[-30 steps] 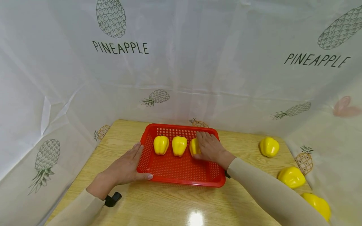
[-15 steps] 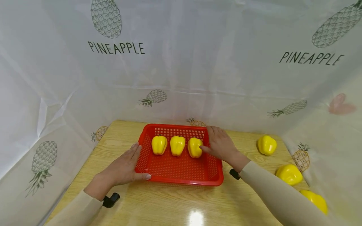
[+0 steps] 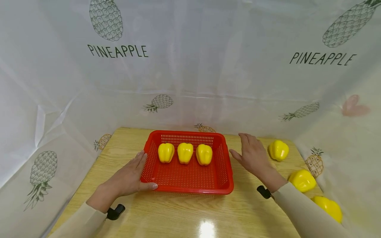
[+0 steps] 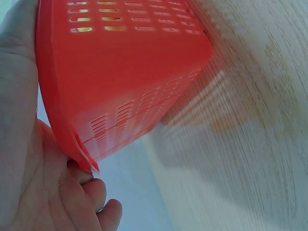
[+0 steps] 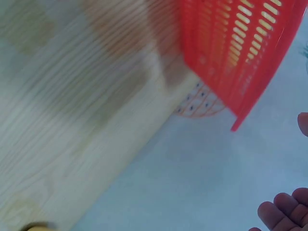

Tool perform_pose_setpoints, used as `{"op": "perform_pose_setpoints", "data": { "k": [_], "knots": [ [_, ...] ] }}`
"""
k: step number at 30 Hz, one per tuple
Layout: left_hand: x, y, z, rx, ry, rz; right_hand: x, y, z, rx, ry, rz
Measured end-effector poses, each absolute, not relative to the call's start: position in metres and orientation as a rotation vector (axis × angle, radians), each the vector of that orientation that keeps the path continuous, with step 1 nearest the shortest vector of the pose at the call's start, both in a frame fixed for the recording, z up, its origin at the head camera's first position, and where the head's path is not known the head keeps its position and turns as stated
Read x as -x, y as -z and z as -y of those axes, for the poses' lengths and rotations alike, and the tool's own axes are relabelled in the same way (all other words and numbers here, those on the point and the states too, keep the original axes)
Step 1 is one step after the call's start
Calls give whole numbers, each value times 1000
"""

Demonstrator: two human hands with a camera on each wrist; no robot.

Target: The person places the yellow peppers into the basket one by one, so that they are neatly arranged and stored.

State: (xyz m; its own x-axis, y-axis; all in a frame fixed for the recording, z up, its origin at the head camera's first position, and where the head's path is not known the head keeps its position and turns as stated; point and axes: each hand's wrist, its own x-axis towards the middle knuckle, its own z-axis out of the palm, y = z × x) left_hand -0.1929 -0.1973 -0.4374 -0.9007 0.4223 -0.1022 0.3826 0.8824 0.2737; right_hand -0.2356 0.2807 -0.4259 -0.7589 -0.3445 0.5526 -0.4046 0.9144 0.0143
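A shallow red plastic basket (image 3: pixel 187 190) with slotted walls stands on the table. Along its back half lie three yellow bell peppers in a row: left pepper (image 3: pixel 166 153), middle pepper (image 3: pixel 185 153), right pepper (image 3: pixel 204 154). My left hand (image 3: pixel 127 176) holds the basket's near left corner, thumb on the front rim and fingers along the left side; in the left wrist view the fingertips bend at the rim. Just right of the basket, my right hand (image 3: pixel 253 155) hovers with nothing in it, fingers apart and loosely extended.
More yellow bell peppers lie along the table's right side: a far one (image 3: pixel 278 150), a middle one (image 3: pixel 302 180) and a near one (image 3: pixel 327 208) beside the right sleeve. A white pineapple-print sheet (image 3: pixel 190 66) hangs close behind the wooden table (image 3: pixel 166 218).
My right hand has let go of the right pepper in the basket and moved right, out past the basket's rim. The left hand stays on the corner. The head view has shifted slightly.
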Motion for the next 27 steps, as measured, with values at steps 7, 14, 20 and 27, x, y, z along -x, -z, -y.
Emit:
{"op": "perform_pose_setpoints", "data": {
  "k": [7, 14, 20, 27],
  "knots": [
    [192, 434, 198, -635, -371, -2883, 208, 436, -317, -517, -65, 2439],
    [192, 434, 195, -645, -382, -2880, 176, 447, -360, -535, 33, 2426],
    [193, 435, 193, -649, -388, -2870, 151, 450, -404, -594, 126, 2442],
    [191, 432, 195, -638, -399, -2867, 123, 457, -447, -568, 225, 2555]
  ]
}}
